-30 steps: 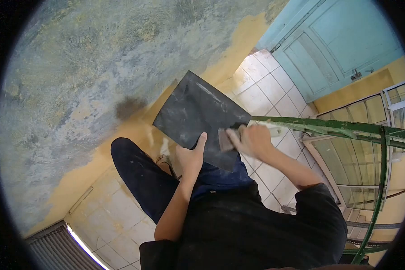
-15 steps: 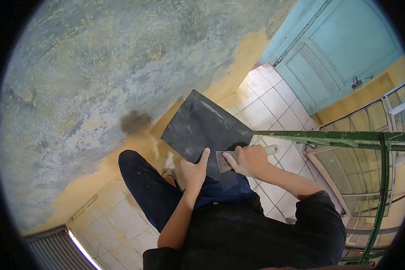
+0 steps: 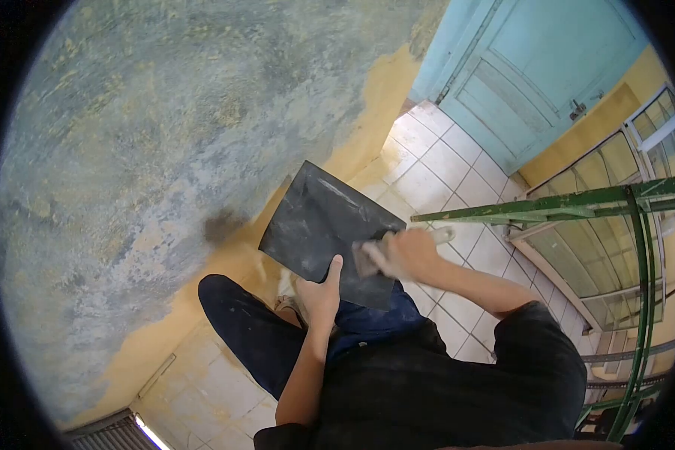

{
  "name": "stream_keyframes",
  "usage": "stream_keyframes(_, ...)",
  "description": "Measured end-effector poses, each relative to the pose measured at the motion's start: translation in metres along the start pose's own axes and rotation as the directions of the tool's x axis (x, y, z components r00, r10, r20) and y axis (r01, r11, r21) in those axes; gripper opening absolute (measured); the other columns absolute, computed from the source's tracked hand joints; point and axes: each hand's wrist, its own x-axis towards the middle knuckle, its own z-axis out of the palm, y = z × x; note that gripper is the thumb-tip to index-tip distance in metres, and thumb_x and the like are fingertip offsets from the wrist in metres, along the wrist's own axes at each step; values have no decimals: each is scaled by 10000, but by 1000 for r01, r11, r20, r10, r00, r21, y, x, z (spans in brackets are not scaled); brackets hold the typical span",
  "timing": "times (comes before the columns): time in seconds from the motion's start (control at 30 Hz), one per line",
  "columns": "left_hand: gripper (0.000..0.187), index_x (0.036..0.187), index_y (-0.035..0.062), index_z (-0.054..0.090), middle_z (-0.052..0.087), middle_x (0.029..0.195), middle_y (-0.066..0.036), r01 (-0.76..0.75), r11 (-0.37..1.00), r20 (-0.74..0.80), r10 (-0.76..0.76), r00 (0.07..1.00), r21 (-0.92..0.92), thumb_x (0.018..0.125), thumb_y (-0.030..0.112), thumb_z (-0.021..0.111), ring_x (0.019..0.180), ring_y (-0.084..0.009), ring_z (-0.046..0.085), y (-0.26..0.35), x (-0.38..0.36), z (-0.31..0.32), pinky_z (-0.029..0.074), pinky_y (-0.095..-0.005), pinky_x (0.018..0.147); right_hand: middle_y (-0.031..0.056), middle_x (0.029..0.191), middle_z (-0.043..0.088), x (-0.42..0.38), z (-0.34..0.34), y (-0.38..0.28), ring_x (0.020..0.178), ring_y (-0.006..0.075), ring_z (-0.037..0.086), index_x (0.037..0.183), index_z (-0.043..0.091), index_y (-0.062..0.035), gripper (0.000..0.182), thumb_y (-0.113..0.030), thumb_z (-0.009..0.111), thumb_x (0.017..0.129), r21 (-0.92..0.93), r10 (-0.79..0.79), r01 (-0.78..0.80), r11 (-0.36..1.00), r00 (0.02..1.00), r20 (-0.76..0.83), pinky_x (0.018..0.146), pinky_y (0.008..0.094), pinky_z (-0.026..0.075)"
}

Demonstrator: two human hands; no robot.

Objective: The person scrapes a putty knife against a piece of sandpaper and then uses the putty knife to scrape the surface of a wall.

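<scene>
My left hand [image 3: 321, 294] grips the near edge of a dark, flat square board [image 3: 325, 226], thumb on top, holding it level in front of me. My right hand [image 3: 406, 253] is closed on a putty knife [image 3: 369, 258] with a pale handle, its metal blade pressed against the board's right near part. The right hand and blade are blurred by motion. Below the board I see my leg in dark trousers and one sandalled foot.
A mottled grey-blue and yellow plastered wall [image 3: 165, 135] fills the left. A green metal scaffold frame [image 3: 637, 225] stands on the right. Pale floor tiles [image 3: 435, 161] lie far below, with a light blue door [image 3: 532, 75] and glazed windows [image 3: 600, 255] beyond.
The knife blade has slid across the board's right near part under my right hand. The board shifted slightly left and my view tilted, so the scaffold rail sits higher.
</scene>
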Motion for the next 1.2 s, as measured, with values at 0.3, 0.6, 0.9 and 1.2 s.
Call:
stream_keyframes(0.3, 484, 1241, -92, 594, 646, 1229, -147, -77, 985, 69, 89, 994, -154, 850, 93, 813, 1081, -240, 615, -16, 9, 1, 474, -343, 968, 192, 544, 628, -2, -13, -4, 504, 352, 660, 596, 703, -43, 694, -595, 493, 961, 9, 131, -131, 991, 990, -41, 493, 436, 521)
stream_keyframes(0.6, 351, 1088, -101, 678, 725, 1087, -172, -180, 982, 17, 182, 983, -63, 876, 154, 793, 977, -270, 688, -12, 6, 3, 514, -379, 893, 173, 504, 604, -11, -11, -8, 449, 336, 623, 564, 689, -29, 705, -597, 519, 947, 14, 24, -23, 1000, 999, -38, 446, 432, 482)
stream_keyframes(0.9, 334, 1060, -106, 685, 730, 1064, -180, -199, 980, 18, 199, 980, -19, 880, 157, 787, 977, -283, 690, -4, 3, 5, 514, -384, 902, 208, 525, 604, -22, -9, -10, 460, 361, 625, 580, 699, -23, 717, -624, 527, 930, 74, -10, 10, 997, 1000, 0, 438, 432, 482)
stream_keyframes(1.2, 373, 1106, -111, 665, 720, 1102, -176, -164, 986, 46, 164, 985, -11, 878, 156, 790, 985, -281, 685, -6, 5, 5, 509, -382, 905, 190, 545, 615, -17, -10, 0, 465, 325, 637, 656, 703, -53, 650, -588, 496, 962, 16, -4, 3, 1000, 999, 45, 432, 433, 469)
